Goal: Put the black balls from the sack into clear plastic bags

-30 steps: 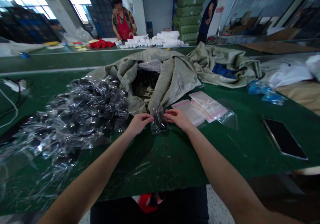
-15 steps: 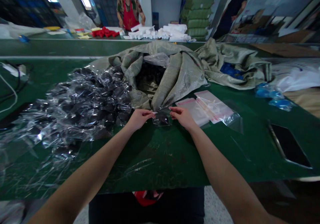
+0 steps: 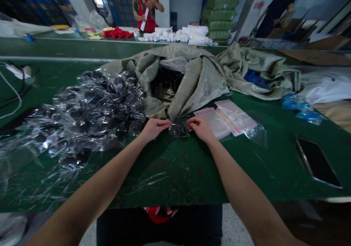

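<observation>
A small clear plastic bag (image 3: 178,130) with a dark object inside lies on the green table between my hands. My left hand (image 3: 155,128) pinches the bag's left edge with thumb and fingers together. At its other side, my right hand (image 3: 200,128) has its fingers curled and closed at the bag's right edge. Just right of that hand lie flat clear bags (image 3: 236,118) in overlapping stacks. A large heap of bagged dark pieces (image 3: 101,107) spreads to the left of my left hand. Behind the bag, an open woven sack (image 3: 197,81) holds more dark pieces.
A phone (image 3: 318,161) lies at the right. Another woven sack (image 3: 282,74) with blue contents is at the back right, near blue bagged pieces (image 3: 308,116). Cables (image 3: 18,89) are at far left. Across the table a co-worker (image 3: 145,10) stands behind white pieces (image 3: 175,34).
Both hands stay at the small bag, with the left fingers a little straighter. The co-worker opposite has lifted a white piece. The view has shifted slightly.
</observation>
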Demonstrator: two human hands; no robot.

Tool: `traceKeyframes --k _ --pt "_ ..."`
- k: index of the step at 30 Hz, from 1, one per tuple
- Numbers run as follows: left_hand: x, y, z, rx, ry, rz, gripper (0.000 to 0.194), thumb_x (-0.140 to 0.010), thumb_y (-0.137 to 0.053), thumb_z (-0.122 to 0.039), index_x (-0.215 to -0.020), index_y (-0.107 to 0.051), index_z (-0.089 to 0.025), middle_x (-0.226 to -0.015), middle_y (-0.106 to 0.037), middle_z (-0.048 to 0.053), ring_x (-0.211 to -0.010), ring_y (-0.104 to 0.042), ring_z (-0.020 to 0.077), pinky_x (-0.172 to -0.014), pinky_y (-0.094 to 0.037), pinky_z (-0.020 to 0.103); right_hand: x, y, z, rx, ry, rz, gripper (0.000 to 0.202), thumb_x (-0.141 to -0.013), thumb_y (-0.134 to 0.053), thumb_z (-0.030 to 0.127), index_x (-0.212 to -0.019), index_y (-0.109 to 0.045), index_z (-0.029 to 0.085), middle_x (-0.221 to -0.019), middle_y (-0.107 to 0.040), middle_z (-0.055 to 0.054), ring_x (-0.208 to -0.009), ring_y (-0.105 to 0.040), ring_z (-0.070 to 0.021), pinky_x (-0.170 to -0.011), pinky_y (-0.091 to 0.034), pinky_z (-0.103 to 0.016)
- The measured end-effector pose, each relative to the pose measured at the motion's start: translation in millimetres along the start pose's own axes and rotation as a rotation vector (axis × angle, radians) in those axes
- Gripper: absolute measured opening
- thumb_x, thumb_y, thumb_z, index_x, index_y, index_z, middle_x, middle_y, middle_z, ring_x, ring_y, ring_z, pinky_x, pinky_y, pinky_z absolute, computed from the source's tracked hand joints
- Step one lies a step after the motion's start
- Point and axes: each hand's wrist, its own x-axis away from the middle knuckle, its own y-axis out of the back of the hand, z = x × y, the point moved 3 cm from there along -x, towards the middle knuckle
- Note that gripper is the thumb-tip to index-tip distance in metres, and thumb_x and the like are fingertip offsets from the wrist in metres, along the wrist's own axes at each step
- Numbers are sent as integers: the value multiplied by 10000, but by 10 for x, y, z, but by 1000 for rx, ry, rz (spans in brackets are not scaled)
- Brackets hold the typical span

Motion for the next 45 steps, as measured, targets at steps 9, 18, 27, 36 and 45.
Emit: traceKeyframes --k 9,18,27,36,45 --pt "-4 -9 59 -17 8 14 318 -719 -737 -394 -941 -778 -170 -927 -762 49 -889 -694 219 -913 -510 338 0 -8 -18 -131 -130 -31 85 -718 -650 132 -767 -712 163 -701 -695 0 -610 -674 -104 -635 -609 -230" --pt "16 -7 36 -25 -13 4 323 -732 -726 -410 -938 -773 -166 -1013 -746 55 -975 -684 230 -998 -471 367 34 12 51 -25 -124 -20 139 -768 -590 146 -848 -704 157 -537 -605 37 -433 -559 -68 -423 -484 -159" --pt "16 -19 40 -27 -20 19 321 -749 -711 -395 -967 -770 -167 -960 -756 52 -936 -695 223 -966 -492 352 94 -42 169 -407 -409 -5 304 -934 -450 343 -851 -641 122 -572 -645 -32 -397 -564 -91 -342 -425 -165" --pt "1 -12 97 -76 -49 19 300 -760 -699 -388 -961 -773 -179 -970 -756 45 -935 -692 214 -952 -490 330 115 -43 152 -424 -351 8 33 -779 -666 143 -807 -656 130 -640 -687 -19 -446 -582 -66 -387 -446 -135" --pt "-10 3 33 -126 -3 15 289 -738 -685 -375 -919 -779 -170 -927 -759 54 -870 -685 214 -852 -514 318 105 -32 90 -317 -281 42 192 -718 -733 170 -886 -645 144 -672 -681 -1 -516 -633 -89 -445 -513 -167"
